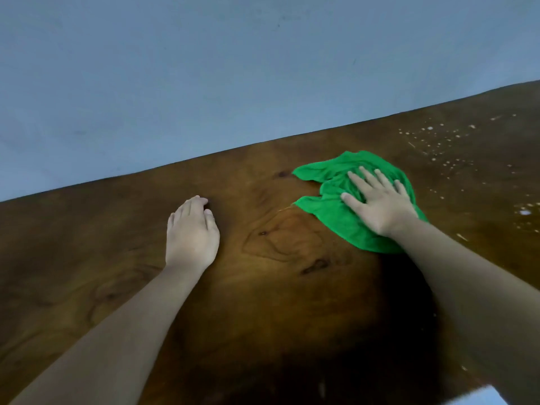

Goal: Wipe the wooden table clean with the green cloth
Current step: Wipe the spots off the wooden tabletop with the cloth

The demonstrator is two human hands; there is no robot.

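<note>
The dark wooden table (271, 252) fills the lower half of the head view. A crumpled green cloth (330, 211) lies on it right of centre. My right hand (377, 200) presses flat on top of the cloth, fingers spread and pointing toward the far edge. My left hand (191, 232) rests on the bare wood to the left, fingers curled down, holding nothing. White specks and crumbs (447, 144) are scattered over the wood to the right of the cloth.
A plain blue-grey wall (233, 68) rises right behind the table's far edge. A pale corner of something (482, 397) shows at the bottom right, near the table's front edge.
</note>
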